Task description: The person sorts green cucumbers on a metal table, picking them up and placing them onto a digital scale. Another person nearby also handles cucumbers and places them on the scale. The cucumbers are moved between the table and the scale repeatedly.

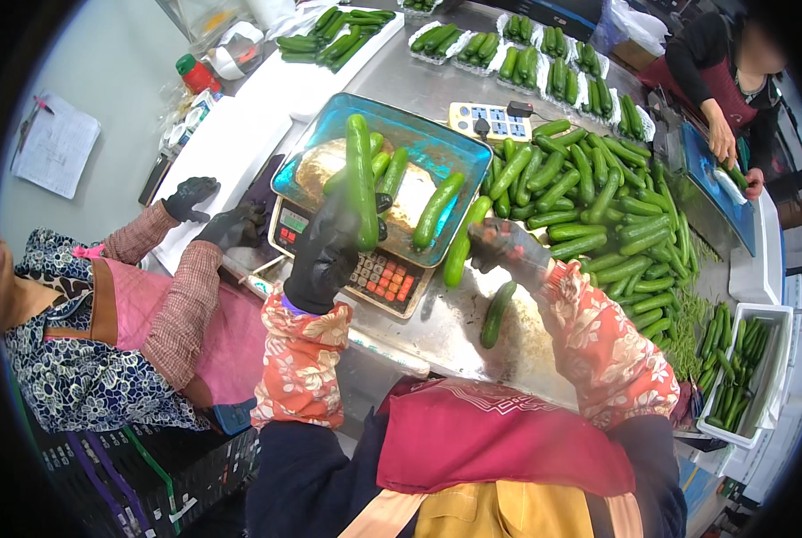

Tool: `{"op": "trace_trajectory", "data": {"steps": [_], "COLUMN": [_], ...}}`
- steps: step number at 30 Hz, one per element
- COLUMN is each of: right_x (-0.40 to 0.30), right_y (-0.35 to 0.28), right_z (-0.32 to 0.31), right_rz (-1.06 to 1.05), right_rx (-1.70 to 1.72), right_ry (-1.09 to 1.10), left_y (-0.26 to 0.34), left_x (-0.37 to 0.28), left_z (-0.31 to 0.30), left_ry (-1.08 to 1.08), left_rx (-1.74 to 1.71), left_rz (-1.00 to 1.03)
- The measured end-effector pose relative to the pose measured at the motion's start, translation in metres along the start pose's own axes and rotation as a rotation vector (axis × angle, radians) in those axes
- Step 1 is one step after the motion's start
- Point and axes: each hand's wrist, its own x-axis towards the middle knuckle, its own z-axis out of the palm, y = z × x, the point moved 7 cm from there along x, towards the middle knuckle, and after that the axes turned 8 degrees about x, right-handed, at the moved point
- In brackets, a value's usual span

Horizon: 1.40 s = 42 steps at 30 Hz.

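Note:
My left hand (327,249), in a black glove, grips a long green cucumber (359,175) that it holds up over the weighing pan. Between my fingers and the edge of the other glove, a second cucumber (457,259) is held by my right hand (508,250) at the pan's right rim. The blue, worn metal pan (434,144) of a digital scale carries several cucumbers, one of them (439,208) apart on the right. Below the pan is the scale's keypad (384,276), partly hidden by my left glove. A single cucumber (498,314) lies on the metal table (455,329) nearer me.
A big heap of cucumbers (603,202) fills the table's right side. Wrapped cucumber trays (522,67) stand behind a power strip (490,121). A gloved co-worker (192,302) is close on my left; another person (720,134) handles a pack at right. A white crate (781,356) holds cucumbers.

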Motion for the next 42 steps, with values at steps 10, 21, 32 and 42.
{"op": "trace_trajectory", "data": {"steps": [10, 21, 32, 42], "right_x": [-0.022, -0.104, -0.147, -0.354], "right_y": [0.004, 0.021, 0.03, -0.062], "right_z": [0.001, -0.02, -0.039, -0.258], "right_rz": [-0.02, -0.223, -0.075, -0.867], "right_rx": [0.003, 0.075, -0.13, -0.217], "right_ry": [0.101, 0.138, 0.439, 0.842], "left_y": [-0.002, -0.038, -0.091, -0.074], "left_x": [-0.033, -0.076, -0.103, -0.094], "left_z": [0.03, 0.157, 0.212, 0.196], "left_ry": [0.038, -0.563, -0.7, -0.612], "left_rx": [-0.463, -0.487, -0.705, -0.827], "left_rz": [-0.133, -0.326, -0.332, -0.438]}}
